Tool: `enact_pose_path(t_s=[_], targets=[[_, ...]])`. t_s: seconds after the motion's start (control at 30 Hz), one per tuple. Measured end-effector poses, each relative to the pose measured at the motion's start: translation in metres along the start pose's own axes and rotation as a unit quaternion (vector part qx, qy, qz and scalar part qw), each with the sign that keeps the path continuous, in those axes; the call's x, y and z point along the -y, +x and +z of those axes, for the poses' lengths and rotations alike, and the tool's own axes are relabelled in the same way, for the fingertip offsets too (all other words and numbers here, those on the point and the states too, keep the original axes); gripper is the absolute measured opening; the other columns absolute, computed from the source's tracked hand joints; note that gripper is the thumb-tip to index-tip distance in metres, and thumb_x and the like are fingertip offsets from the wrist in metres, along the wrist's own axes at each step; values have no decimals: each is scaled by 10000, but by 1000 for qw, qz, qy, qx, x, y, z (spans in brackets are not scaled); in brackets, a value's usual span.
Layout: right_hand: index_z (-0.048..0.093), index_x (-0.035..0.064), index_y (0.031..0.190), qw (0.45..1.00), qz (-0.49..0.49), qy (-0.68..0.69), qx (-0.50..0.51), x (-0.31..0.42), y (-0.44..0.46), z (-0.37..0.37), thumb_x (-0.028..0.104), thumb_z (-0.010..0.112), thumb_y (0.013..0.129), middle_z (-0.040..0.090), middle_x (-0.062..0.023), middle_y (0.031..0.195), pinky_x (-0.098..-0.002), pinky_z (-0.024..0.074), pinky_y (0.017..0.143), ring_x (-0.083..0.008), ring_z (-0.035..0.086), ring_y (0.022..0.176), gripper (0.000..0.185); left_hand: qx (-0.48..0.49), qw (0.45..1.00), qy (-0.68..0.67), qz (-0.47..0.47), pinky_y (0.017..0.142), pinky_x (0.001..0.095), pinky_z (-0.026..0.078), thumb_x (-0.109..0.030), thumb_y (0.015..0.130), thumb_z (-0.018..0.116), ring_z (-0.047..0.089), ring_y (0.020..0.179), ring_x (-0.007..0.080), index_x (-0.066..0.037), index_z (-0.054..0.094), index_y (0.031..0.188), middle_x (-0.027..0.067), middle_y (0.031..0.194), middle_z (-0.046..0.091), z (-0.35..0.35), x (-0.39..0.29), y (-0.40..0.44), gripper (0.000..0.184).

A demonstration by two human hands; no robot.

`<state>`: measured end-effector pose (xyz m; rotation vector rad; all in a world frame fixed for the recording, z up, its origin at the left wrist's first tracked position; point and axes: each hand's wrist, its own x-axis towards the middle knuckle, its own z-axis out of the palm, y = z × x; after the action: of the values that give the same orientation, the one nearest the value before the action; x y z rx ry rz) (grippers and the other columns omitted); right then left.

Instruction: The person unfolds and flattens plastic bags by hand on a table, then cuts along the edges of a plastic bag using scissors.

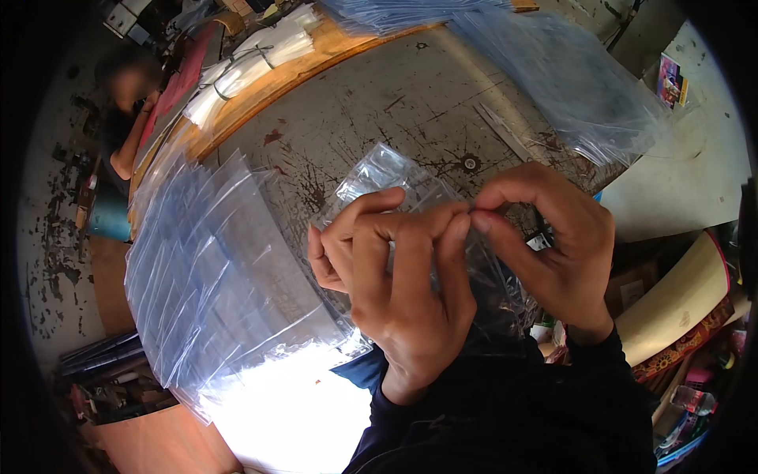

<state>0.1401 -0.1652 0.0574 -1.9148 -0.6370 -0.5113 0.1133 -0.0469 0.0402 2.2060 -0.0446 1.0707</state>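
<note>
My left hand (pixel 407 292) is closed, with its thumb and index finger pinched together at the tips. Right beside it, my right hand (pixel 564 249) pinches at almost the same spot, its fingertips touching or nearly touching the left ones. A crinkled clear plastic bag (pixel 379 167) lies under and behind both hands, and its edge runs up to the pinching fingers. Much of it is hidden by my left hand. A fanned pile of clear bluish plastic sheets (pixel 213 268) lies to the left of my left hand.
The worn, scratched table (pixel 355 95) has another stack of clear plastic (pixel 560 79) at the far right. A tied white bundle (pixel 249 67) rests on the wooden rim. At far left sits another person (pixel 126 118). A rolled cream sheet (pixel 675 296) stands at right.
</note>
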Motion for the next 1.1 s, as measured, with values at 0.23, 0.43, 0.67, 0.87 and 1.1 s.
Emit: enact_pose_path(t_s=[0.23, 0.43, 0.67, 0.87, 1.1], targets=[[549, -5, 825, 998, -49, -45, -4, -2, -3, 4, -71, 651, 677, 579, -85, 752, -270, 466, 604, -192, 579, 656, 191, 3, 1000, 4, 7, 1003, 428, 184, -164, 736, 705, 559, 917, 172, -142, 667, 763, -32, 730, 511, -1, 0, -3, 51], [510, -20, 875, 979, -143, -138, -44, -7, -6, 13, -83, 592, 684, 505, -105, 743, -303, 462, 515, -233, 552, 602, 217, 7, 1000, -8, 20, 1014, 449, 160, -180, 740, 702, 559, 926, 176, -148, 668, 752, -35, 736, 519, 0, 1, -5, 49], [523, -35, 871, 987, -105, -115, -47, -7, -5, 7, -123, 619, 645, 523, -123, 759, -288, 462, 528, -226, 567, 632, 261, 28, 1000, -7, -1, 920, 416, 286, -125, 743, 658, 542, 909, 217, -107, 657, 740, -10, 698, 535, -6, -1, -4, 18], [555, -31, 858, 997, -73, 2, -15, -2, -5, 4, -106, 631, 653, 582, -122, 785, -280, 463, 587, -205, 583, 661, 231, 21, 999, 23, 19, 826, 389, 413, -69, 754, 613, 524, 877, 269, -53, 649, 738, 32, 669, 540, -5, 0, -3, 42], [546, -32, 847, 997, -75, -11, 20, 3, -5, -3, -96, 642, 691, 568, -127, 775, -255, 468, 555, -187, 577, 634, 194, 11, 997, 45, 58, 808, 404, 382, -139, 767, 626, 511, 934, 270, -67, 654, 738, 45, 676, 508, -6, -1, -9, 83]])
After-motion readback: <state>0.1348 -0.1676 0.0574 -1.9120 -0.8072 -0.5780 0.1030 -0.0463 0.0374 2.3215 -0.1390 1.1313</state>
